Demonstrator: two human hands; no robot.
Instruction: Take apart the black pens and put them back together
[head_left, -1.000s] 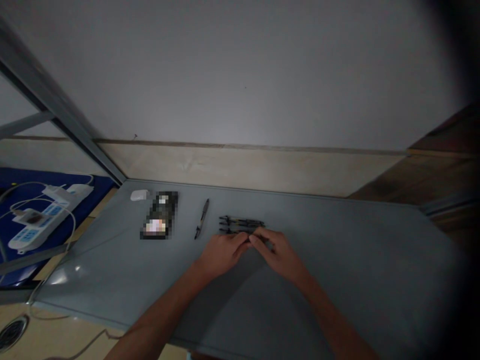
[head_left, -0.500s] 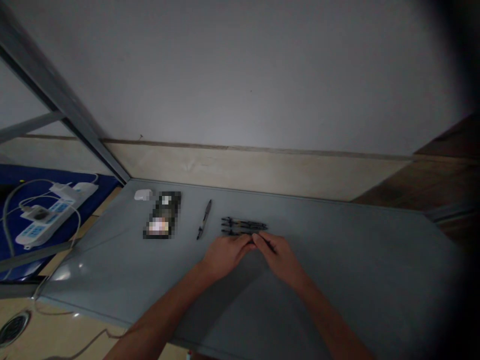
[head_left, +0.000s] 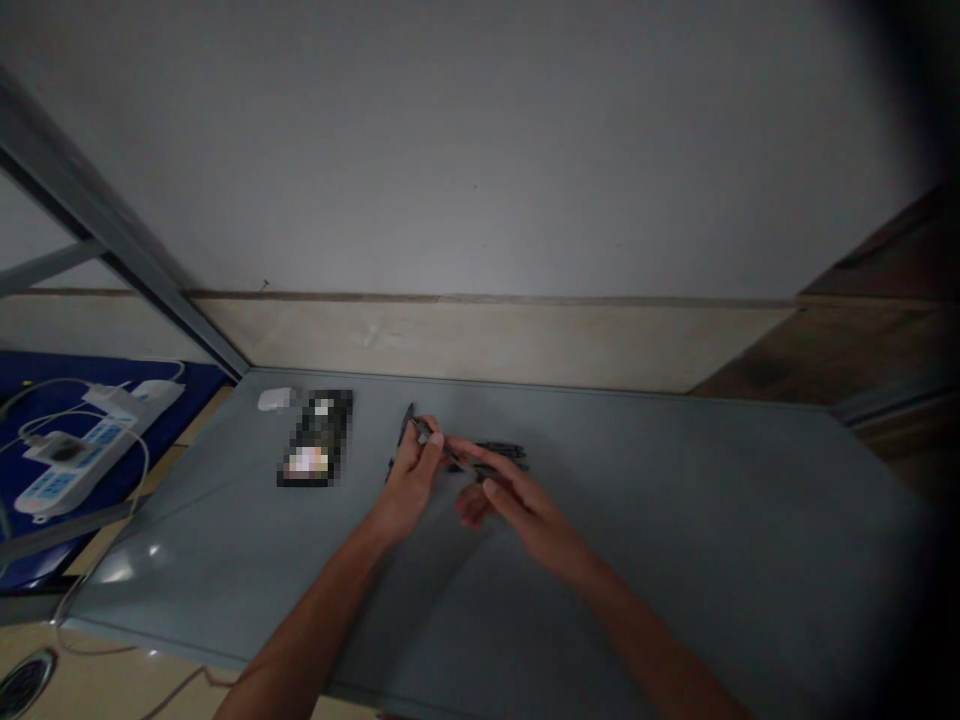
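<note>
Shifted leftward since the earlier frame, the left hand [head_left: 405,485] pinches the far end of a dark pen [head_left: 463,465], its long axis slanting nearer and rightward into the right hand [head_left: 529,505]'s closed grip, the left hand closer to the lone pen [head_left: 406,417].

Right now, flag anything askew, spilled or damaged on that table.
The lone pen looks odd: partly hidden by the left hand, it lies slanted, apart from the grouped pens, which lie crosswise. I see no spill; fine damage is too small to tell.
</note>
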